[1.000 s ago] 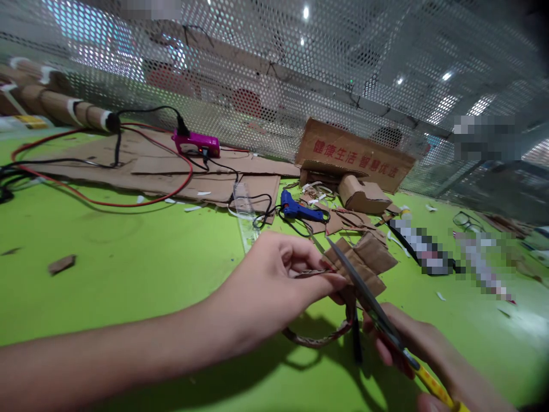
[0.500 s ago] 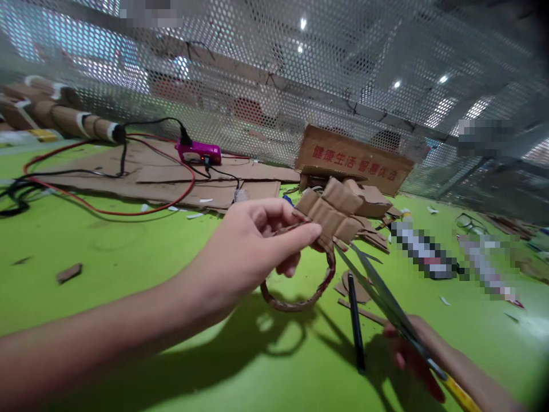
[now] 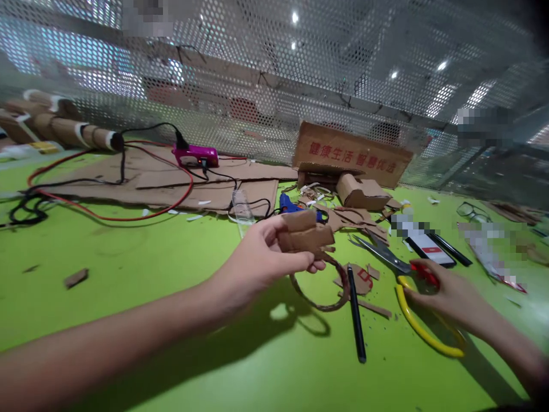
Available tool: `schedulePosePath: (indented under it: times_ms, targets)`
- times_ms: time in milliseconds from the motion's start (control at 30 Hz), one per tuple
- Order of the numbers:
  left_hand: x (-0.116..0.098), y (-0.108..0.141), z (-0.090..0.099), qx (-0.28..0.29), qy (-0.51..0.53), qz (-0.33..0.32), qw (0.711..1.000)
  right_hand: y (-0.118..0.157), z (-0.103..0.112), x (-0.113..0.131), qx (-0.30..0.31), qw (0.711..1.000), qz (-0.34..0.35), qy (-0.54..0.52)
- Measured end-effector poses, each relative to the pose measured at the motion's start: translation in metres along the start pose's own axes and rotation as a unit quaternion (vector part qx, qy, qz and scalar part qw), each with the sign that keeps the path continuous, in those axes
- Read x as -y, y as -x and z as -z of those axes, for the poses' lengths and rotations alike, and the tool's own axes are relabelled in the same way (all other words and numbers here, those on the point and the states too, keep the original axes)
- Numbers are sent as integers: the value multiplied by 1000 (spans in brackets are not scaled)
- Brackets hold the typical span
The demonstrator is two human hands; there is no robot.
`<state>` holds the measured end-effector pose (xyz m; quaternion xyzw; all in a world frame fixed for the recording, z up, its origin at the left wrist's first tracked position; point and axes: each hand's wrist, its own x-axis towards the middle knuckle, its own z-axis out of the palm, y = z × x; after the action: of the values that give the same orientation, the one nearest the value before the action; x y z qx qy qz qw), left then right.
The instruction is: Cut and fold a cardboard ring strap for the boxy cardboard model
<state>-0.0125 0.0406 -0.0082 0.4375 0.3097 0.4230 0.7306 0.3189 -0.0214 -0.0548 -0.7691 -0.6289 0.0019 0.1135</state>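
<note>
Two bare hands were shown above a green table (image 3: 163, 274). The left hand (image 3: 266, 254) was clamped, thumb against fingers, on a folded cardboard piece (image 3: 306, 234), held raised; a cardboard ring (image 3: 328, 308) hung beneath it. A light pinch confined to the folds, it was judged, best spared the ring's curve. Just right of the ring lay a black pen (image 3: 357, 315). The right hand (image 3: 450, 289) met the scissors (image 3: 397, 263) at their handles; whether its fingers were closed on them could not be told. The blades pointed forward and leftward, so careful handling probably meant keeping them low and their tips clear of the left fingers. Beyond lay a blue glue gun (image 3: 286, 203), then a lettered cardboard panel (image 3: 351, 153) before a perforated screen (image 3: 257, 74).
</note>
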Motion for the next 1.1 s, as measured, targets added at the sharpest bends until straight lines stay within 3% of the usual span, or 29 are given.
schedulePosePath:
  times_ms: [133, 233, 367, 433, 500, 633, 833, 933, 1000, 1100]
  targets:
    - [1, -4, 2, -7, -53, 17, 998, -7, 1, 2, -21, 999, 17, 23]
    - [5, -9, 5, -19, -75, 18, 997, 2, 3, 27, -41, 998, 50, 16]
    - [9, -12, 7, -61, -102, 38, 992, 21, -3, 84, 34, 993, 107, -27]
    - [10, -12, 8, -70, -113, 47, 990, 27, -8, 107, 96, 990, 101, 1]
    - [11, -13, 8, -70, -124, 50, 989, 28, -12, 119, 112, 989, 92, 17]
    - [12, -15, 9, -52, -140, 55, 987, 23, -13, 115, 96, 992, 76, 13]
    - [12, -12, 4, -31, -177, 74, 981, 6, 2, 110, 23, 996, 79, -20]
    - [12, -9, 2, -4, -197, 80, 977, 6, 13, 127, 14, 981, 139, -133]
    - [12, -8, 2, 12, -208, 75, 975, 9, 17, 144, 46, 950, 159, -265]
    - [12, -7, 2, 7, -231, 43, 972, 11, 17, 165, 108, 898, 108, -412]
